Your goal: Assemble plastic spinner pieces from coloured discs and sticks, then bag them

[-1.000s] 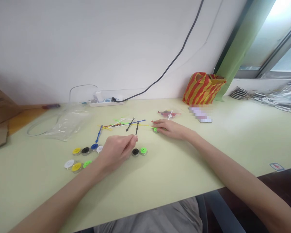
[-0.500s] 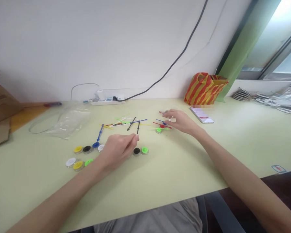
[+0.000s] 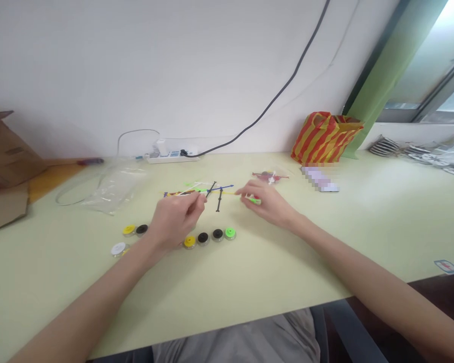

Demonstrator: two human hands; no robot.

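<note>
My left hand (image 3: 177, 217) is closed in a pinch over the table; what lies between the fingertips, if anything, is hidden. Just past it is a loose pile of thin arrow-shaped pointers, among them a black pointer (image 3: 219, 200) and a blue pointer (image 3: 225, 187). My right hand (image 3: 267, 201) is open, palm down, its curved fingertips by the tip of a yellow pointer (image 3: 229, 192). A green piece (image 3: 254, 200) shows under its fingers. Nearer me are round clear-based pieces with coloured tops: a green one (image 3: 230, 233), a black one (image 3: 218, 234), a yellow one (image 3: 189, 242) and several others, partly behind my left arm.
Behind my right hand lie red and white pieces (image 3: 271, 177). A phone (image 3: 321, 181) and a striped bag (image 3: 325, 138) are on the right. A power strip (image 3: 172, 157) stands by the wall, a clear plastic bag (image 3: 115, 186) and a cardboard box (image 3: 9, 161) on the left.
My right hand has moved left and nearer, from the coloured pieces to the pointer pile. My left hand has shifted slightly left and stays pinched. The view has turned a little.
</note>
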